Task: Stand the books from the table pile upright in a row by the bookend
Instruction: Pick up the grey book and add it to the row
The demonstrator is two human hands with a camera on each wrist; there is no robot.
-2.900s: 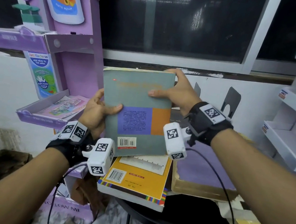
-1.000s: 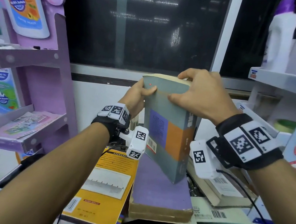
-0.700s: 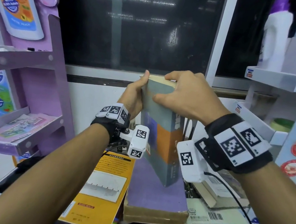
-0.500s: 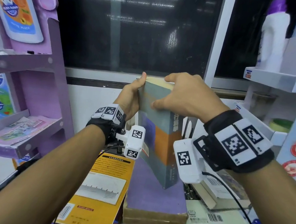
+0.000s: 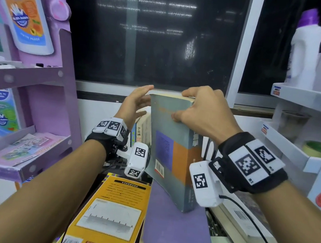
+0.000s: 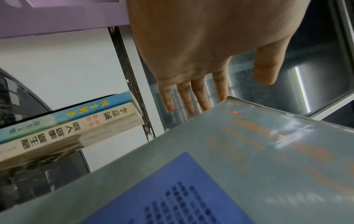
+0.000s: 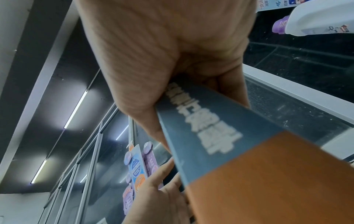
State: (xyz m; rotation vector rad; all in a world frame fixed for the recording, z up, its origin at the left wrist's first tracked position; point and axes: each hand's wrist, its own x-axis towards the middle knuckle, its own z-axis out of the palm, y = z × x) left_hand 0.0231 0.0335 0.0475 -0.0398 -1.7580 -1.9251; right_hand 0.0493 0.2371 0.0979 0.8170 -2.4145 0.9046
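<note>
My right hand [image 5: 194,109] grips the top of a grey-green book [image 5: 171,153] with blue and orange panels and holds it upright; thumb and fingers clamp its spine [image 7: 210,128]. My left hand [image 5: 137,102] is beside the book's top left corner with its fingers [image 6: 189,97] straight and holds nothing. Just left of it stand two upright books [image 5: 141,131], one with a cream spine [image 6: 76,131] and one with a blue. A black bookend [image 5: 206,147] shows partly behind my right wrist. The pile's yellow book [image 5: 115,207] and purple book [image 5: 174,225] lie flat below.
A purple display rack [image 5: 39,76] stands close on the left. White shelves [image 5: 309,100] with a bottle [image 5: 304,58] are close on the right. More flat books [image 5: 240,219] lie at the lower right. A dark window [image 5: 156,39] is straight ahead.
My left hand has let go of the book's top edge and spread open beside it. My right hand keeps its grip and has held the book upright.
</note>
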